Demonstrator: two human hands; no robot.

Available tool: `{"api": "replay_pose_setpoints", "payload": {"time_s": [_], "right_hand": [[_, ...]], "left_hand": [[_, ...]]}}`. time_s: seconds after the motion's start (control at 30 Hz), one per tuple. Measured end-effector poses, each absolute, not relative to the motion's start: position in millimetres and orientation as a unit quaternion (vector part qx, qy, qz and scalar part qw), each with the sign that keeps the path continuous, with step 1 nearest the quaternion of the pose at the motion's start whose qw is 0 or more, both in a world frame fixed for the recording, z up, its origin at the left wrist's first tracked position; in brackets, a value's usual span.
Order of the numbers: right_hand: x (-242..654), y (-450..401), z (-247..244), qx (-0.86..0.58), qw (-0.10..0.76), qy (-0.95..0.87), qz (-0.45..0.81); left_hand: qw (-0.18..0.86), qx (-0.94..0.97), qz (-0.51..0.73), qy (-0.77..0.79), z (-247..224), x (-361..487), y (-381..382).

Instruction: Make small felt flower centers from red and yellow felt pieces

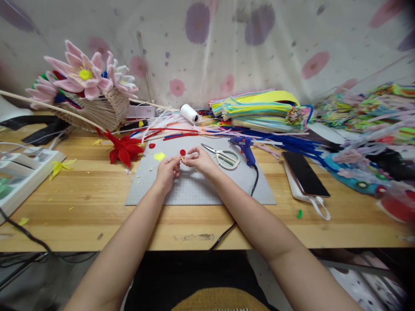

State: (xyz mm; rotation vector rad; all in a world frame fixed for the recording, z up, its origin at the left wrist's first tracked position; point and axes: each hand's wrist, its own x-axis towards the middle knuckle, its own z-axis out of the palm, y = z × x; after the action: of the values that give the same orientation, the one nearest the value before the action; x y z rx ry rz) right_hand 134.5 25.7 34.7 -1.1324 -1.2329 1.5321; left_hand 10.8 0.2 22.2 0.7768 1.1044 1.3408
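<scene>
A small red disc (183, 152) stands up between my fingertips above the grey mat (194, 196). My left hand (168, 171) is closed in a pinch just below and left of it. From the right, my right hand (198, 160) pinches at the same spot, with a tiny yellow bit showing between the fingertips. Another red piece (152, 146) and a yellow felt-like piece (159, 156) lie on the mat to the left. Right of my hands are scissors (227, 159) and a blue glue gun (247, 151).
A red flower (125, 149) lies left of the mat, near a basket (103, 110) of pink flowers. Bundled pipe cleaners (262, 111) and a thread spool (189, 113) sit behind. A phone (306, 172) lies right; a black cord (256, 181) crosses the mat's right side.
</scene>
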Motion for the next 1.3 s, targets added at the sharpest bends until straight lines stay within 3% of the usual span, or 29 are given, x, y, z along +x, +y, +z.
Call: {"api": "replay_pose_setpoints", "payload": {"time_s": [0.43, 0.7, 1.07, 1.3], "right_hand": [[135, 22, 38, -0.433, 0.398, -0.543, 0.599], [134, 23, 27, -0.454, 0.417, -0.587, 0.525], [139, 23, 29, -0.432, 0.401, -0.538, 0.603], [139, 21, 25, -0.399, 0.346, -0.565, 0.635]], "left_hand": [[0.537, 0.346, 0.582, 0.503, 23, 12, 0], [0.559, 0.348, 0.56, 0.503, 25, 11, -1], [0.546, 0.383, 0.571, 0.478, 21, 11, -2], [0.544, 0.274, 0.619, 0.496, 28, 8, -1]]}}
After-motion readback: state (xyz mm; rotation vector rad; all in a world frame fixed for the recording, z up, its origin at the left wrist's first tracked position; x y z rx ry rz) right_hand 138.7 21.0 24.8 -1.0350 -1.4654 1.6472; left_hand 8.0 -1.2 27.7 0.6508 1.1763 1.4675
